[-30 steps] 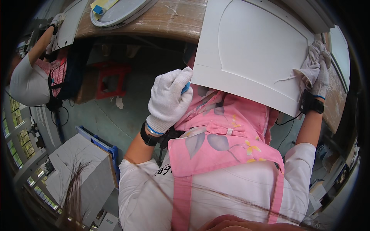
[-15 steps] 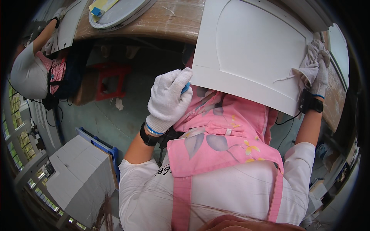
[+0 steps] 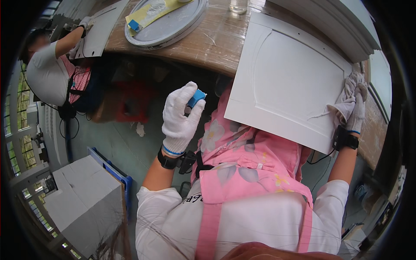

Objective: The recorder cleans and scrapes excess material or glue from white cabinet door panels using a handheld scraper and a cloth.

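Note:
My left hand (image 3: 181,113), in a white knit glove, pinches a small blue block (image 3: 196,99) between thumb and fingers. It is raised in the air, left of a white panel (image 3: 299,73) with a routed, curved frame line. The panel lies partly on the table, with its near edge out over my lap. My right hand (image 3: 358,104), also gloved, grips a crumpled whitish cloth (image 3: 346,97) at the panel's right edge. A loose thread hangs from the cloth onto the panel.
On the plastic-covered table (image 3: 197,41) stand a round grey lid (image 3: 173,24) carrying a yellow sheet (image 3: 149,13) and another blue piece (image 3: 133,25), and a glass jar (image 3: 238,6). White panels (image 3: 333,26) are stacked behind. A co-worker (image 3: 56,73) sits far left; a grey box (image 3: 86,203) stands lower left.
My left hand has moved away from the panel's left edge and turned, so the blue block shows more. My right hand keeps its hold on the cloth. The whole view has shifted.

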Tool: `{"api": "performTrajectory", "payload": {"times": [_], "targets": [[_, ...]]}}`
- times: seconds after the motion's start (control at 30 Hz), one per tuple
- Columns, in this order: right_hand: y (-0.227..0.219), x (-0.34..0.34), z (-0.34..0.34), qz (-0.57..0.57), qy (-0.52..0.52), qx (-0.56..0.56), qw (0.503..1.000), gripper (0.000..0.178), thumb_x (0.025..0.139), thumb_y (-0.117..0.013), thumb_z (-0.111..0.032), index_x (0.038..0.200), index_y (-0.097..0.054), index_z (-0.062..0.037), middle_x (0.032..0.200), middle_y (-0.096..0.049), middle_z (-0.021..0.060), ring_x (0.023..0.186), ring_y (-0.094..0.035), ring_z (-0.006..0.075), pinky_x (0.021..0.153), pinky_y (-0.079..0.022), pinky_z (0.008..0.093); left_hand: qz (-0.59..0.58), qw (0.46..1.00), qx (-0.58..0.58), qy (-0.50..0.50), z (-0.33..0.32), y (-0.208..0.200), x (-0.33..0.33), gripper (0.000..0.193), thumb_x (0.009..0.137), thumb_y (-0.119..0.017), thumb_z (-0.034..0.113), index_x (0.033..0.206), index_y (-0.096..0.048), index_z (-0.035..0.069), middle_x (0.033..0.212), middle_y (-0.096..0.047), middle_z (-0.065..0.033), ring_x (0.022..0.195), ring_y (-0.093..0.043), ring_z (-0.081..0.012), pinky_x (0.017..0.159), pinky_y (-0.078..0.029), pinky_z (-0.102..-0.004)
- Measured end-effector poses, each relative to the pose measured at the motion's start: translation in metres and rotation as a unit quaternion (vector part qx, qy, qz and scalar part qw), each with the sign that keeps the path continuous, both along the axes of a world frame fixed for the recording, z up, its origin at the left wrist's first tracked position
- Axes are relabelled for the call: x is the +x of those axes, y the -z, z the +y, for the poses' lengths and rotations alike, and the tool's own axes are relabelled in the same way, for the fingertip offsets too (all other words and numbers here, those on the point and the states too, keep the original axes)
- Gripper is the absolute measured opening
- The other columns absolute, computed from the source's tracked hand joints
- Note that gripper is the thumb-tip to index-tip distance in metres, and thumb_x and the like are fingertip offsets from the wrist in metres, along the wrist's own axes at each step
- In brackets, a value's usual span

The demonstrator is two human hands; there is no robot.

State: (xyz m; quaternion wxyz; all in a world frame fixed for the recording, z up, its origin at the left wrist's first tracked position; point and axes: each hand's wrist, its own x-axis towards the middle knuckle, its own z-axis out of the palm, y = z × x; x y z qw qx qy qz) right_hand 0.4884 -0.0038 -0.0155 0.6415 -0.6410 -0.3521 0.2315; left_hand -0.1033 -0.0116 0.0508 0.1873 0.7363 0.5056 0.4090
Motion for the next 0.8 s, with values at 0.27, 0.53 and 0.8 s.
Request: {"api": "performTrajectory", "payload": {"times": [0.27,0.53,0.8], "targets": [[0.013,0.027,-0.011,0.019,0.020,-0.076,0.997,0.029,0.100,-0.053,-0.013,0.126,-0.062,-0.0024,0.119,-0.060,0.0007,0.113,-0.053,0.0124,0.101,-0.040,0.0246,-0.027,0.990,0.092,-0.108,0.115,-0.005,-0.022,0.036,0.086,-0.072,0.005,0.121,-0.061,0.004,0.127,-0.055,-0.0129,0.113,-0.057,-0.0252,0.093,-0.051,-0.0342],[-0.037,-0.051,0.005,0.102,0.020,-0.009,0.995,0.025,0.092,-0.063,-0.007,0.117,-0.069,-0.0043,0.112,-0.067,0.0023,0.104,-0.060,0.0120,0.095,-0.045,0.0240,0.301,0.936,0.153,-0.101,0.211,0.019,-0.061,0.057,0.093,-0.064,0.033,0.136,-0.051,-0.002,0.145,-0.042,-0.0270,0.134,-0.040,-0.0422,0.113,-0.032,-0.0479],[-0.026,-0.040,-0.014,0.307,0.031,0.047,0.950,0.021,0.095,-0.062,-0.015,0.114,-0.068,-0.0080,0.105,-0.067,-0.0004,0.096,-0.061,0.0106,0.086,-0.051,0.0251,0.361,0.918,0.150,-0.063,0.201,0.020,-0.055,0.062,0.097,-0.056,0.042,0.141,-0.046,-0.001,0.144,-0.045,-0.0272,0.136,-0.038,-0.0432,0.114,-0.027,-0.0507]]}}
